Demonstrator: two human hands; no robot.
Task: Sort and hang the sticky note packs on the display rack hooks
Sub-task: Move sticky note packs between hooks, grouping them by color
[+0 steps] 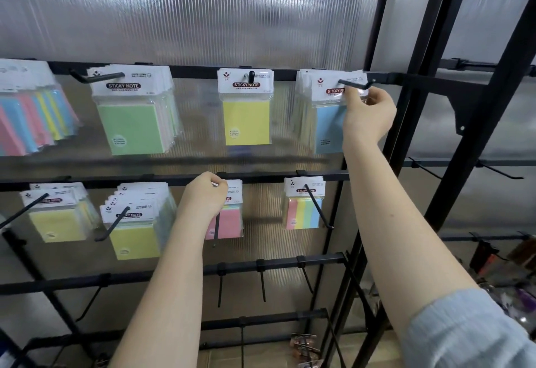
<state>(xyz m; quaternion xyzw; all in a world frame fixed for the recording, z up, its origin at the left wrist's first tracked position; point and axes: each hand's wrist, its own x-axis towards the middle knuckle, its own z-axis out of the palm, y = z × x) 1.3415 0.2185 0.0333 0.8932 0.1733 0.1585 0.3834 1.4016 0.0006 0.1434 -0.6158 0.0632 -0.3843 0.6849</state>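
**Two-handed hanging at right and centre of frame**

Ribbed translucent panel behind black display rack (290, 177), hooks in two stocked rows, bare hooks lower down

Step in hand, by judgement: threading packs onto hooks, both hands engaged

- Right hand (368, 115), upper right of frame: fingers pinched on header card of blue pack (329, 127), card hole at or near tip of upper hook (352, 84). Pack partly covered by hand; more packs stacked behind on same hook
- Left hand (204, 193), centre of frame: fingers curled, gripping top of pink pack (229, 224) at middle rail. Hook there mostly hidden, so seated or not: cannot tell

Next move, by judgement: slide blue pack back along hook toward rail, keep card level, then release. Same for pink pack

Already hung: green pack (130, 129) upper left, yellow pack (246, 122) upper centre, striped pack (303, 212) lower right of centre
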